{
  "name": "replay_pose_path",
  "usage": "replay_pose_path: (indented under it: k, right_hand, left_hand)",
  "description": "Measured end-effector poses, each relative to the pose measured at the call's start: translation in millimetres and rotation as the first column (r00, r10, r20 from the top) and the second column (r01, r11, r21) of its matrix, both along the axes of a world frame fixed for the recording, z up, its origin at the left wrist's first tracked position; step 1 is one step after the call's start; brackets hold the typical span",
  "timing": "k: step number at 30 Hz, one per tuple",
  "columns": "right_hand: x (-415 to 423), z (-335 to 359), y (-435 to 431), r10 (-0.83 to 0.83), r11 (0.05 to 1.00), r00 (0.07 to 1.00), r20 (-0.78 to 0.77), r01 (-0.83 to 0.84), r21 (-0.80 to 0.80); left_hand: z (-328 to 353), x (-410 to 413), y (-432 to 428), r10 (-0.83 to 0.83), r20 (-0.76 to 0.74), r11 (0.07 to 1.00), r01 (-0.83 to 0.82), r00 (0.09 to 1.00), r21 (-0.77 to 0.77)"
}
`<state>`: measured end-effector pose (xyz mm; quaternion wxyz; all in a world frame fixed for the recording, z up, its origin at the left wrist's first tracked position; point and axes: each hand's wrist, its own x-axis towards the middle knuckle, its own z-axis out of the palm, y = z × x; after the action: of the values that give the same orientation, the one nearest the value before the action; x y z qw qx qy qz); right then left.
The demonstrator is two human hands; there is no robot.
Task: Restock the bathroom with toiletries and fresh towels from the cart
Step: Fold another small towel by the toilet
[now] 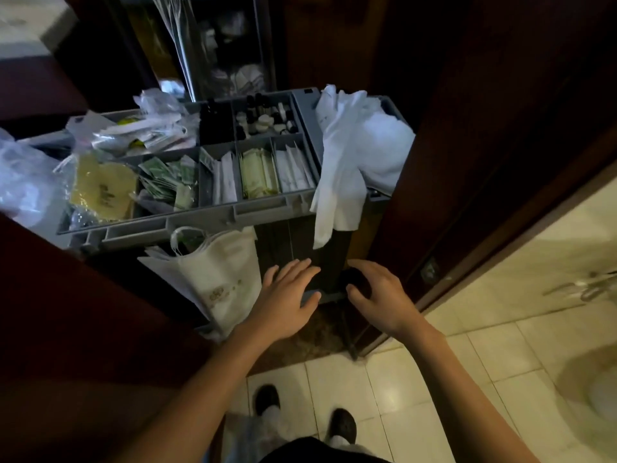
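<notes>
The white towels lie in a loose heap on the right end of the cart, with one end hanging down over its grey rim. They are soft and light but bulky and will sag, so it is better to gather them from below with both hands than to pull the hanging end. The small bottles and flat packets stand in the tray compartments; they look light, and a pinch from above should do.

The left hand is open with straight fingers, near the cart's dark lower front. The right hand is curved beside a dark round shape, perhaps a knob; I cannot tell if it grips this. The lower shelves are hidden in shadow.
</notes>
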<state>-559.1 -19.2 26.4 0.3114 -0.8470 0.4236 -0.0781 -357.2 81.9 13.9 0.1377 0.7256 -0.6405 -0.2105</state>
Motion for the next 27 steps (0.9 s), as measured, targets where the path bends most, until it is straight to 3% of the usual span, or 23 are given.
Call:
replay_pose_path:
  k: [9, 16, 23, 27]
  right_hand:
    - [79, 14, -20, -0.124, 0.992, 0.992, -0.005, 0.124, 0.014]
    - [100, 11, -42, -0.186, 0.982, 0.982, -0.001, 0.186, -0.001]
    - [115, -1, -87, -0.213, 0.974, 0.977, -0.007, 0.213, 0.081]
    - [129, -8, -113, -0.181, 0.982, 0.983, -0.042, 0.183, 0.052]
  left_hand:
    - [-9, 90, -62, -0.146, 0.016, 0.98, 0.146, 0.989, -0.138]
    - [0, 109, -109, -0.243, 0.064, 0.963, 0.249, 0.968, -0.101]
    - [-10, 121, -144, -0.222, 0.084, 0.972, 0.227, 0.971, -0.052]
    - [-11, 131, -161, -0.2, 0.042, 0.973, 0.203, 0.979, -0.11]
